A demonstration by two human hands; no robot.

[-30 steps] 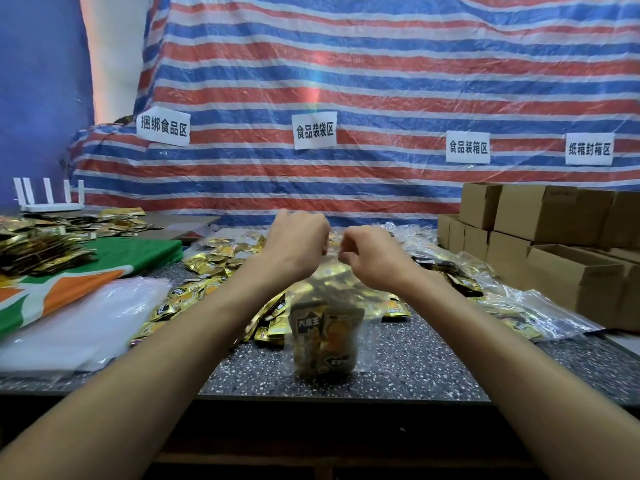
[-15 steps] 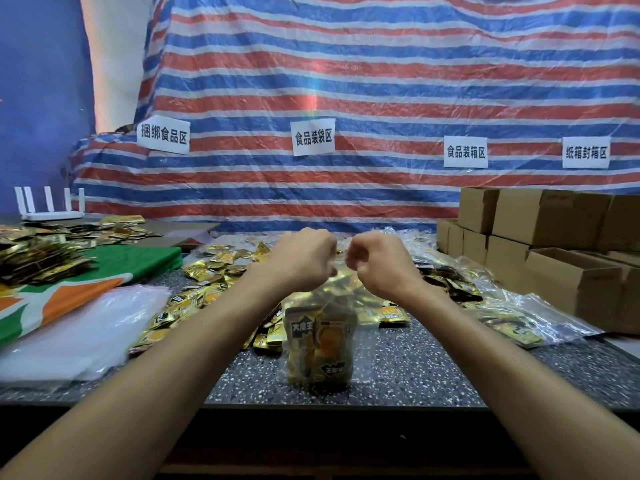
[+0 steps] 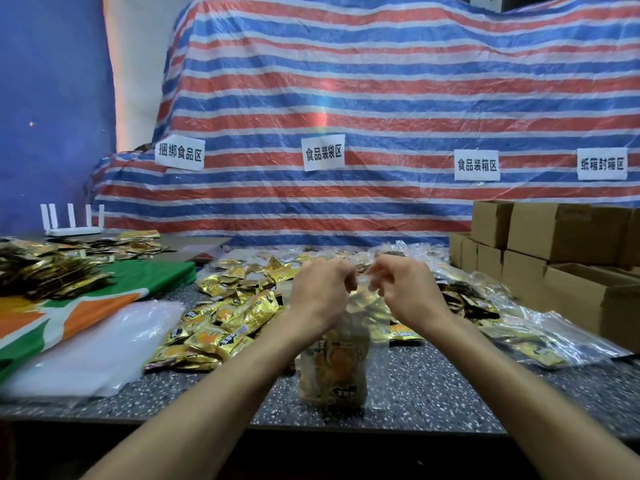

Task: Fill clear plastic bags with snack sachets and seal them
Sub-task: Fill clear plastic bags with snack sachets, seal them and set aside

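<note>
Clear plastic bag (image 3: 346, 337) stands upright on the speckled table (image 3: 450, 382), at six o'clock in the view, with packed sachets (image 3: 332, 372) filling its lower part. Its slack mouth is drawn up between both hands, judged so that the top can be pressed closed.

Left hand (image 3: 322, 292): fingers curled tight, pinching the mouth's left end. Right hand (image 3: 405, 292): fingers curled more loosely, thumb and forefinger pinching the right end, though the contact is blurred.

Loose sachets (image 3: 221, 327) lie at ten o'clock from the bag and cardboard boxes (image 3: 554, 265) at two o'clock, probably kept near for later fills.
</note>
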